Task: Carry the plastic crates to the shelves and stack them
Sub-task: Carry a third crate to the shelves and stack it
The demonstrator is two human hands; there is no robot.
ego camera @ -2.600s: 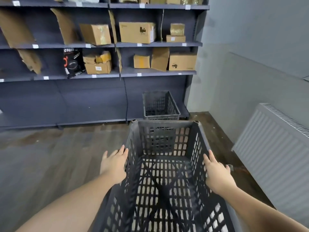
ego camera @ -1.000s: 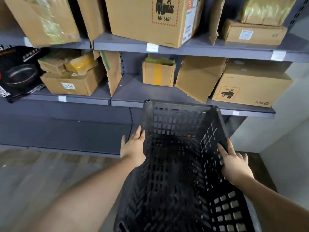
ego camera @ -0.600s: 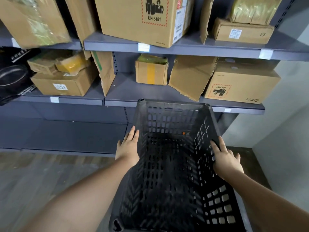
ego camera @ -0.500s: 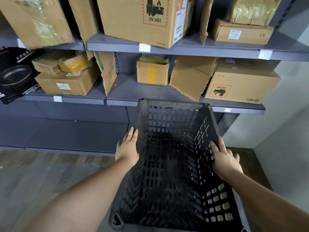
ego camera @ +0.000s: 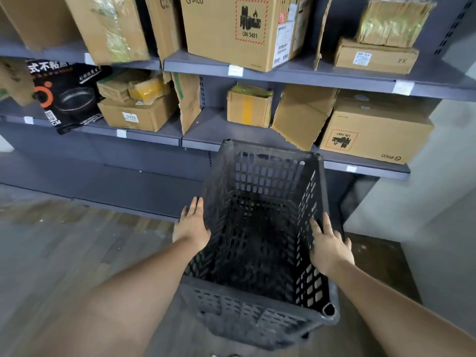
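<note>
The big box (ego camera: 231,29) on the upper shelf (ego camera: 322,76) reads "PICO" and, inside a red dashed battery sign, "UN 3481". Right of it, a flat box (ego camera: 374,57) is marked "X4". Below the upper shelf, the right-hand box (ego camera: 373,135) shows "UN 3481" and "PICO" upside down. Far left, a small box (ego camera: 136,115) has a label reading "0448".

stockroom | grey shelves (ego camera: 309,76) | cardboard boxes (ego camera: 226,29) | shelf labels (ego camera: 235,70)
</note>
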